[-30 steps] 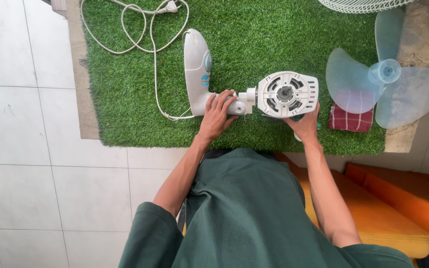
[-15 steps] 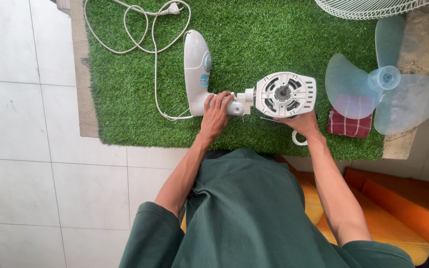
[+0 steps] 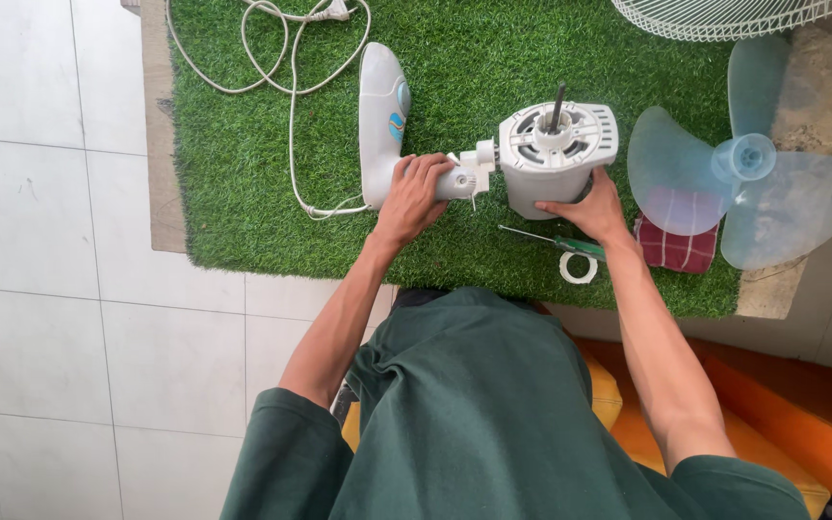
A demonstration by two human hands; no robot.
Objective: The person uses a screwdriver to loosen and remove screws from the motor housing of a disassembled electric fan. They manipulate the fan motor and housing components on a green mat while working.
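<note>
Left hand (image 3: 414, 193) clamped on neck (image 3: 461, 179), right hand (image 3: 585, 207) gripping motor (image 3: 556, 154) upright. Best keep shaft (image 3: 558, 106) vertical, neck braced; screwdriver (image 3: 556, 243) is close.

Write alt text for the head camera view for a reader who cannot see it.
A person's left hand grips the neck of a white fan stand while the right hand steadies its motor housing on a green turf mat. A translucent blue fan blade, a screwdriver and a power cord lie nearby.

Screwdriver (image 3: 551, 240) and tape ring (image 3: 578, 268) beneath motor (image 3: 557, 154)
</note>
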